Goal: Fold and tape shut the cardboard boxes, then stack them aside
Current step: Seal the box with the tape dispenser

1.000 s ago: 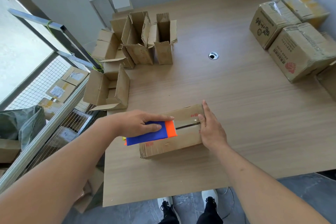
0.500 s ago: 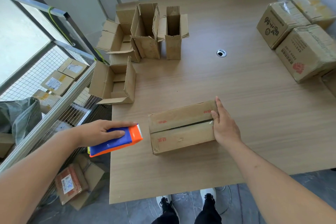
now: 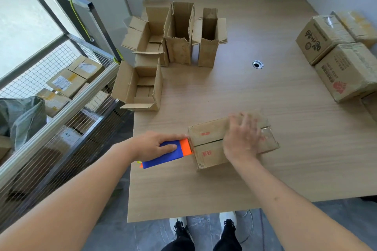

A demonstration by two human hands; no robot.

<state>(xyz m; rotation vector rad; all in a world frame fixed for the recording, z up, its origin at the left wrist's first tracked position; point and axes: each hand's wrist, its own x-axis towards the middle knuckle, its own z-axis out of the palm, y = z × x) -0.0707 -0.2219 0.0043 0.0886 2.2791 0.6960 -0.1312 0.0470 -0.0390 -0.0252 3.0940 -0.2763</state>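
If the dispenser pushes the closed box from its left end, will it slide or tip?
Likely slides: the box lies low and flat on the smooth table. Probably light, so the right hand pressing on top helps. The untaped seam may flex.

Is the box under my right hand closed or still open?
Closed: both top flaps of the box lie flat, meeting at a seam, with the right hand on them.

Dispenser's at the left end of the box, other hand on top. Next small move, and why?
Probably draw the tape dispenser, gripped by the left hand, rightward along the seam of the box. Its orange end sits at the box's left edge, the seam shows open there, and the right hand presses the flaps down.
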